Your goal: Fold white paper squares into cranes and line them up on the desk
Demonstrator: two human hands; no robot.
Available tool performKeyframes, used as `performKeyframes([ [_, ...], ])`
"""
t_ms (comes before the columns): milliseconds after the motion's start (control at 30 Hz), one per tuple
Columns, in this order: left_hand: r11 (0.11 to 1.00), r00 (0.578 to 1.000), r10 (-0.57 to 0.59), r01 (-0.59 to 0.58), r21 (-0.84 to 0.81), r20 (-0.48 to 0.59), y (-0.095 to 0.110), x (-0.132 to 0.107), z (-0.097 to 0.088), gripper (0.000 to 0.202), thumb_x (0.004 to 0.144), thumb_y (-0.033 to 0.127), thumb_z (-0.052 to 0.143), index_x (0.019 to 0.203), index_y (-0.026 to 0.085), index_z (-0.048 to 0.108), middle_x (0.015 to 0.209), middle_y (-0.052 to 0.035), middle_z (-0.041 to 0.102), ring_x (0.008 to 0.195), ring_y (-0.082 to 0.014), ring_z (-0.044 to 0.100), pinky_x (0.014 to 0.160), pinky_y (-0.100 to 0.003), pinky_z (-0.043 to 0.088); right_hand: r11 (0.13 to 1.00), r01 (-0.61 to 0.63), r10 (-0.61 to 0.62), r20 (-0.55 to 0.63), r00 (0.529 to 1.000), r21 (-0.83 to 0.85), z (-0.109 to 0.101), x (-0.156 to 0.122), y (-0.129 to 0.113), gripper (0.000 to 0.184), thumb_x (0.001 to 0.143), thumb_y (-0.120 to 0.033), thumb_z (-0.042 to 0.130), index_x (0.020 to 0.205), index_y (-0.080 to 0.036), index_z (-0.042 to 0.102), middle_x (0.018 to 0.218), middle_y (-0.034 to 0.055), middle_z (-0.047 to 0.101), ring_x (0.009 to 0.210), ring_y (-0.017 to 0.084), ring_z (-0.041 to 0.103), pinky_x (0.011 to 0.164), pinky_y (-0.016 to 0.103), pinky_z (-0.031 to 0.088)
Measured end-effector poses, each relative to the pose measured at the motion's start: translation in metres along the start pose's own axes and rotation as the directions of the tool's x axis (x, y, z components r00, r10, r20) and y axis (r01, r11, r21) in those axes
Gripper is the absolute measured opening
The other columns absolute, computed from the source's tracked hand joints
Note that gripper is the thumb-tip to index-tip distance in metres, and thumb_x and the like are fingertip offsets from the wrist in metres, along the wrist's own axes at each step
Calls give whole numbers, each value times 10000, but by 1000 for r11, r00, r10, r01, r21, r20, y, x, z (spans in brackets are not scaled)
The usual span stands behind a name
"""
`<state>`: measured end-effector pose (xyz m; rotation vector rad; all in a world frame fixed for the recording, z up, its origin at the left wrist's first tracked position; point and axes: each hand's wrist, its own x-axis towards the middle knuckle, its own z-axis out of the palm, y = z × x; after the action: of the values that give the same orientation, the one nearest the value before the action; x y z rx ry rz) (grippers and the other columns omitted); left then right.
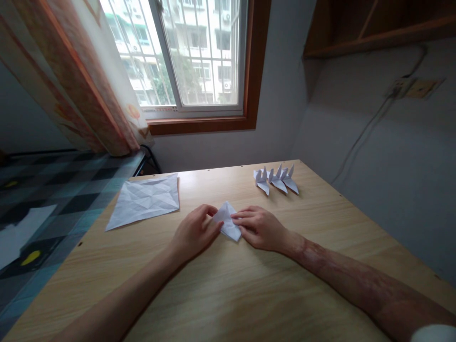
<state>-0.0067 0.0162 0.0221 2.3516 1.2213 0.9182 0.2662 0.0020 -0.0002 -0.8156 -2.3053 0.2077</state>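
A small folded piece of white paper (228, 222), roughly diamond-shaped, lies on the table between my two hands. My left hand (195, 228) grips its left corner, thumb on top and the other fingers curled behind. From the right side, my right hand (261, 228) has its fingertips pressed on the paper's right edge, the thumb lower down near the bottom corner. Whether the fingers reach under the paper is hard to see.
Folded paper cranes (278, 180) stand in a row at the table's back right. Creased white sheets (146, 199) lie at the back left of the wooden table (199, 299). Left of it is a bed with a checked cover (89, 166); walls and a window (206, 57) are beyond.
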Motion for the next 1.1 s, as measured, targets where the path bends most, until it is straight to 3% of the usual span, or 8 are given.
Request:
performKeyframes([
  [233,984,982,-177,176,-16,-72,-6,3,4,270,939,456,732,828,220,661,766,-10,709,684,-194,659,639,-300,453,997,73,-74,74,995,15,-3,3,-10,358,962,-139,701,1304,-209,778,1394,108,796,1264,289,750,1154,471,589],
  [467,965,969,-228,238,109,-98,-4,5,-1,186,883,385,730,796,226,691,738,-9,717,692,-208,672,637,-303,421,990,132,-136,118,984,41,-3,3,-14,437,975,-164,702,1409,-212,729,1457,93,763,1286,292,716,1158,471,587],
  [667,965,968,-245,249,82,-61,-1,2,2,199,908,429,733,937,239,687,708,20,697,675,-215,676,656,-318,436,990,138,-140,149,979,25,-4,2,-15,444,997,-190,701,1439,-237,712,1485,70,747,1289,282,703,1154,467,571],
  [767,969,973,-207,219,113,-105,-2,2,3,258,887,405,756,1059,225,692,857,-19,749,753,-238,702,691,-342,462,993,118,-114,146,983,-16,-3,1,-15,425,1000,-205,700,1424,-245,715,1485,64,747,1293,284,703,1148,470,560],
  [900,974,985,-133,151,171,-108,-3,2,5,302,898,453,774,1067,214,700,991,-63,770,833,-262,714,750,-379,494,992,39,-24,118,993,-123,-3,2,-16,333,1013,-235,693,1342,-231,746,1437,87,769,1242,298,724,1132,502,548],
  [1000,974,984,-143,159,161,-103,-1,2,6,336,914,495,774,1093,221,695,958,-47,764,808,-252,711,737,-375,500,987,13,5,117,993,-158,-4,2,-15,311,1005,-228,698,1311,-219,755,1419,95,775,1220,304,727,1131,510,543],
  [1100,981,983,-168,174,87,-74,-2,2,6,325,905,429,777,1137,226,673,895,-15,751,732,-217,690,698,-348,496,990,29,-12,123,992,-137,-4,3,-14,303,1009,-217,689,1305,-206,752,1414,100,774,1217,297,725,1139,492,544],
])
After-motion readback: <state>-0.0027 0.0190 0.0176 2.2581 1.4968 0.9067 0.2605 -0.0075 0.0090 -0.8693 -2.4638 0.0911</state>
